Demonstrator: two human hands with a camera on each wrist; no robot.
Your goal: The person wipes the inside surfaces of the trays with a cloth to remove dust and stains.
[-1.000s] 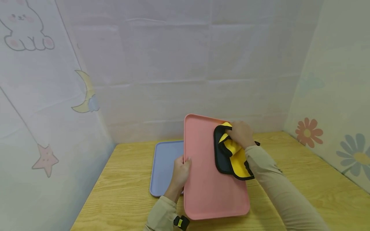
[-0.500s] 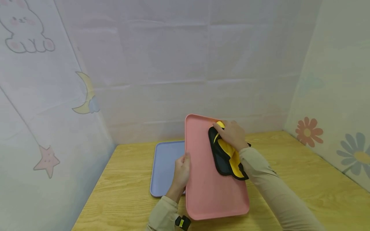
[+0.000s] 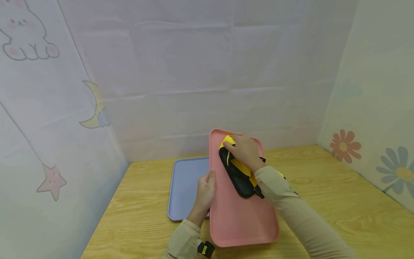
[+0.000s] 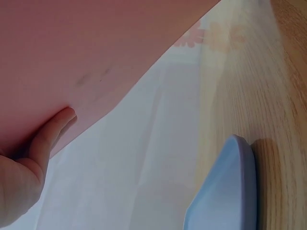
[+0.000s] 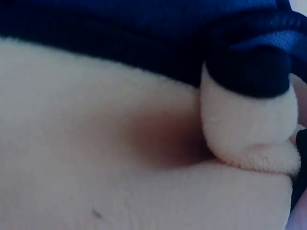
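A pink tray [image 3: 240, 226] is held up at a tilt above the table, its inner face toward me. My left hand [image 3: 204, 190] grips its left edge; the thumb shows in front. In the left wrist view, fingers [image 4: 53, 129] lie against the tray's underside, which carries a few dark smudges. My right hand [image 3: 246, 151] holds a bunched yellow-and-black cloth [image 3: 237, 178] against the upper part of the tray. Some fingers of that hand are hidden behind the cloth. Up close in the right wrist view, the cloth [image 5: 249, 120] shows a fuzzy surface and dark edging.
A blue tray [image 3: 184, 190] lies on the wooden table [image 3: 139, 201], left of and partly behind the pink one. Printed fabric walls stand at the back [image 3: 181, 90] and at both sides.
My right hand has moved left across the upper part of the pink tray with the cloth, which has bunched up more. The left hand keeps its grip; the tray has turned slightly.
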